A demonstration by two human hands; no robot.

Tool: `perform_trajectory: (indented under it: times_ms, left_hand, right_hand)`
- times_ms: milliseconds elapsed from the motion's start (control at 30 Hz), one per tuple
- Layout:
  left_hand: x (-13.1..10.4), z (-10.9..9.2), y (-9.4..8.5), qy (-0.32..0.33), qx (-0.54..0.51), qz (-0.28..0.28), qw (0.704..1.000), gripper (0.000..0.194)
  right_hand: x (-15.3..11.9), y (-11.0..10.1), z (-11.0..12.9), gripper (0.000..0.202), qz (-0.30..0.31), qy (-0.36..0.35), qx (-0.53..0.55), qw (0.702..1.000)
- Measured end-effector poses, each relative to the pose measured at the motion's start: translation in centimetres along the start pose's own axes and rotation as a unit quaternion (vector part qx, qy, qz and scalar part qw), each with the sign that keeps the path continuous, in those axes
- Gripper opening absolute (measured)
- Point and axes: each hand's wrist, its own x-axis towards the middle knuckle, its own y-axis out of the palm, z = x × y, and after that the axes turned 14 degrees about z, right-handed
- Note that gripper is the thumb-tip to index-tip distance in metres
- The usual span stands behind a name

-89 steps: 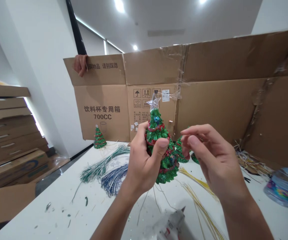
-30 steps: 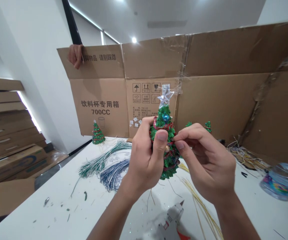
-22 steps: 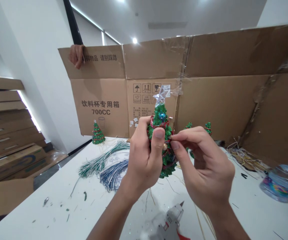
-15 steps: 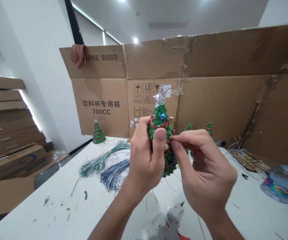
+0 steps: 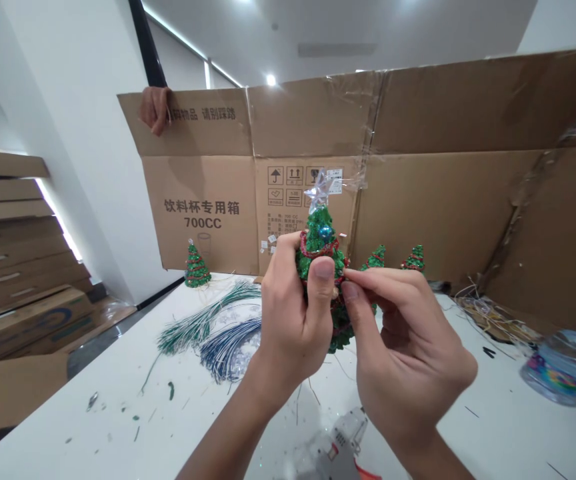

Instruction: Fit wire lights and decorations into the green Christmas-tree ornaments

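Note:
My left hand (image 5: 293,307) is closed around a small green Christmas tree (image 5: 321,223), its thumb pressed on the front. The tree stands upright with a clear star (image 5: 319,189) on top, a blue ball (image 5: 325,231) and a red garland (image 5: 313,250). My right hand (image 5: 408,340) pinches thumb and forefinger together against the tree's right side; whatever lies between those fingertips is too small or hidden to make out. Below both hands a glue gun (image 5: 341,443) lies on the table, partly cut off by the frame.
Green wire stems (image 5: 193,323) and blue wire stems (image 5: 231,347) lie left. More small trees (image 5: 197,267) stand at the back. A cardboard screen (image 5: 448,200) closes off the far side, another person's hand (image 5: 155,110) on its top. A plastic bottle (image 5: 563,367) is right.
My right hand has shifted very slightly down, its fingertips still at the tree's side. The tree has tilted a touch to the left in my left hand.

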Motion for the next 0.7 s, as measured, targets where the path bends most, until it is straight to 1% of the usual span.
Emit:
perform_trajectory:
  times_ms: [200, 300, 367, 467, 567, 633, 700]
  left_hand:
    - [0.2, -0.2, -0.4, -0.001, -0.005, -0.001, 1.0, 0.037]
    - [0.2, -0.3, -0.3, -0.01, -0.022, 0.007, 1.0, 0.039]
    - [0.1, -0.3, -0.2, -0.016, -0.032, 0.014, 0.999, 0.04]
    - [0.0, -0.4, -0.2, -0.018, -0.043, 0.02, 0.999, 0.041]
    - [0.1, -0.5, -0.2, -0.013, -0.047, 0.014, 0.999, 0.04]
    - [0.1, -0.6, -0.2, -0.016, -0.051, 0.013, 0.998, 0.039]
    - [0.1, -0.6, -0.2, -0.02, -0.056, 0.015, 0.998, 0.039]
  right_hand:
    - [0.7, -1.3, -0.9, 0.036, 0.061, -0.069, -0.076, 0.993]
    - [0.9, -2.0, -1.4, 0.042, 0.073, -0.097, -0.105, 0.987]
    - [1.0, -2.1, -1.7, 0.044, 0.073, -0.107, -0.105, 0.986]
    - [1.2, -2.0, -1.8, 0.04, 0.069, -0.102, -0.072, 0.99]
    - [1.3, -1.8, -1.5, 0.034, 0.055, -0.077, -0.038, 0.995]
    - [1.2, -1.6, -1.4, 0.032, 0.056, -0.058, -0.036, 0.996]
    - [1.2, -1.6, -1.4, 0.032, 0.061, -0.056, -0.039, 0.996]
